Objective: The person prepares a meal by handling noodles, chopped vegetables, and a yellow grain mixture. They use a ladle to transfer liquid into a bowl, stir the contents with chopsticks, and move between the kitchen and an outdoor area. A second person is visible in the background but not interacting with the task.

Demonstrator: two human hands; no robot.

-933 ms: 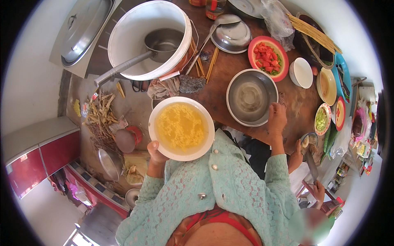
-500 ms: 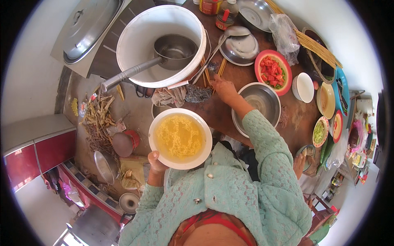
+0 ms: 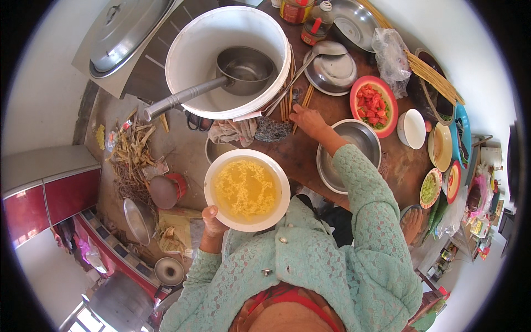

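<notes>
My left hand point(image 3: 213, 222) grips the rim of a white bowl point(image 3: 284, 195) in front of my body, its thumb over the edge. Thin yellow liquid with pale yellow crumb-like bits point(image 3: 245, 188) fills much of it. Over the brown table, my right hand point(image 3: 311, 122) is closed with its fingertips at a pair of wooden chopsticks point(image 3: 307, 99); the exact grip is partly hidden. A steel basin point(image 3: 360, 133) sits under my right forearm. Beside the fingers lie a dark wire scourer point(image 3: 272, 129) and a crumpled cloth point(image 3: 235, 133).
A white bucket point(image 3: 188, 61) carries a long-handled steel ladle pot point(image 3: 246, 74). Rightward are a domed metal lid point(image 3: 332, 73), chopped tomatoes point(image 3: 371, 105) on a red-rimmed plate, a white bowl point(image 3: 410, 129) and a plate of chopped greens point(image 3: 429, 188). Dry husks point(image 3: 135, 144) lie on the floor at left.
The view has shifted slightly, so the tableware sits a little lower and further right. My right hand stays at the chopsticks, and my left hand still holds the bowl.
</notes>
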